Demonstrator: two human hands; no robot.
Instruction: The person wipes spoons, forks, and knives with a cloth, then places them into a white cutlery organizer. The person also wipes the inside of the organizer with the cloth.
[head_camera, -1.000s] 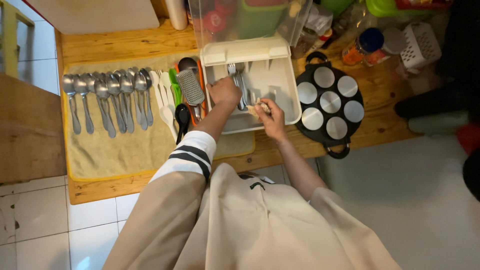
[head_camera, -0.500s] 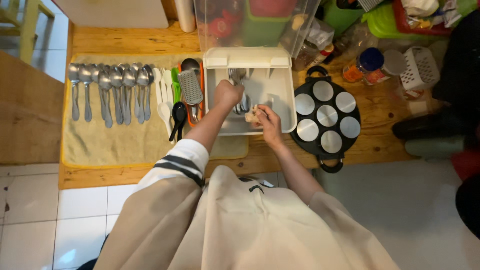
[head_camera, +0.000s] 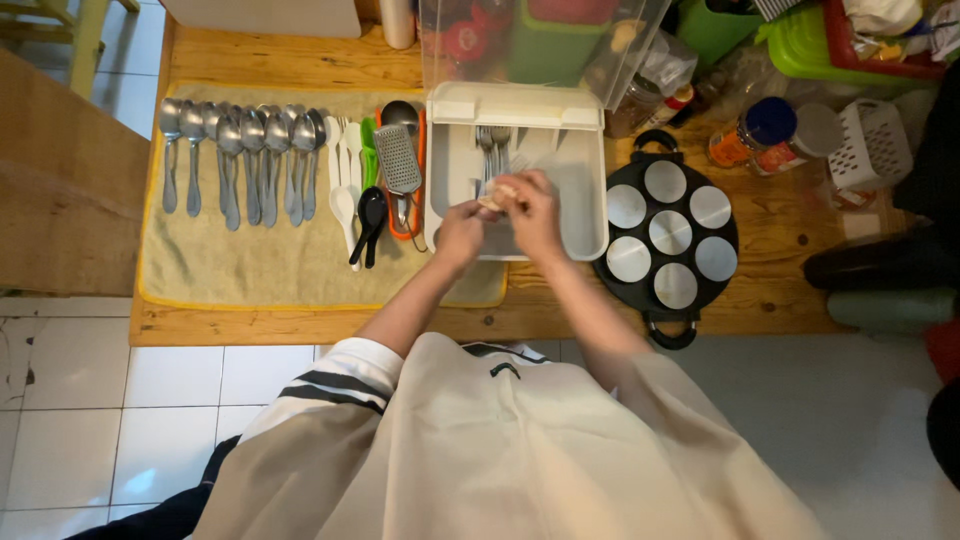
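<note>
Over the white cutlery tray (head_camera: 590, 215) mid-worktop, left hand (head_camera: 462, 232) and right hand (head_camera: 533, 210) have lifted from inside it, fingers now pinched together on a small pale object (head_camera: 497, 197); forks (head_camera: 492, 150) remain in the tray.

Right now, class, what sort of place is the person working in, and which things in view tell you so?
Most likely a home kitchen: spoons drying in a row on a towel, a white cutlery tray under both hands, and a black pan with round moulds on the wooden counter.
</note>
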